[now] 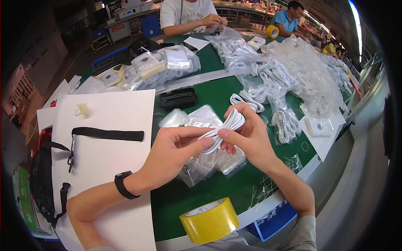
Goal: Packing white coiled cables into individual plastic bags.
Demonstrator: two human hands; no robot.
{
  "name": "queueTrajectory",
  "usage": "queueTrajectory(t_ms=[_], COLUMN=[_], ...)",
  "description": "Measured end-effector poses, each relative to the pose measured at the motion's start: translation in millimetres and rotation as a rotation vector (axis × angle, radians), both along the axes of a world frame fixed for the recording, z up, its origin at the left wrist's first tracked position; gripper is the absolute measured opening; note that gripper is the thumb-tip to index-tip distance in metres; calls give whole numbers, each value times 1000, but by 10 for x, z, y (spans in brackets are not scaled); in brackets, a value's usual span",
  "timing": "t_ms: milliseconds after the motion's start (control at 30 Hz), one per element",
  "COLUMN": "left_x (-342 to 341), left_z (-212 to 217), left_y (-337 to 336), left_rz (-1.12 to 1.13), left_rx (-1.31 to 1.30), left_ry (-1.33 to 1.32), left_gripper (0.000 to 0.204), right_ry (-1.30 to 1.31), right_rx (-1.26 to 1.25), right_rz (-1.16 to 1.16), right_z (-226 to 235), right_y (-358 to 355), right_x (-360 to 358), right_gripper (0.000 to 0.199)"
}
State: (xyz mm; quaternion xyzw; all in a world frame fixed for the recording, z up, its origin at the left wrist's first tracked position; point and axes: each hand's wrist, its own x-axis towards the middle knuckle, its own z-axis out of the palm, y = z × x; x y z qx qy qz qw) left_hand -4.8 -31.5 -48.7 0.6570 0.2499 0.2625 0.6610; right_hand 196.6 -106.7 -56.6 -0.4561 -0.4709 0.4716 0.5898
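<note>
A worker's L hand (pixel 165 153) and R hand (pixel 252 142) pinch a coiled white cable (pixel 233 120) btwn thumbs and fingers, snug on it, above clear plastic bags (pixel 204 116) on a green workbench (pixel 168 211); grip behind the coil is partly hidden, hard to tell. Yellow tape roll (pixel 211 222) sits nr the close edge.

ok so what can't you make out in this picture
All in the head view:
Coiled white cable: partly hidden by the fingers of the left hand and right hand.
Clear bags: partly covered by the hands and cable.
Blue bin: partly hidden by the table edge.
Co-worker in white: head cut off by the top edge; the item held is too small to identify.
</note>
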Motion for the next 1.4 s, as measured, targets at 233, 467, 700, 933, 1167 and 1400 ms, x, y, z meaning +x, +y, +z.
queueTrajectory(t_ms=[233, 467, 700, 933, 1167, 1400], left_x=[-7, -18, 4, 28, 22, 25], left_z=[4, 24, -19, -108, -82, -60], left_y=[118, 69, 1, -20, -6, -26], left_rz=[-34, -84, -88, -80, -48, -90], left_rx=[-77, -76, -79, -105, -89, -110], left_ry=[57, 35, 69, 38, 54, 61], left_gripper=[33, 30, 31, 30, 31, 34], right_ry=[-93, -318, -512, -785, -841, -876], right_rx=[1, 54, 249, 308, 269, 515], right_rz=[81, 75, -15, -116, -163, -205], right_z=[22, 6, -104, -82, 69, 18], right_y=[-12, -51, 4, 10, -9, -7], right_x=[99, -51, -77, 57, 152, 67], right_gripper=[17, 24, 41, 26, 28, 42])
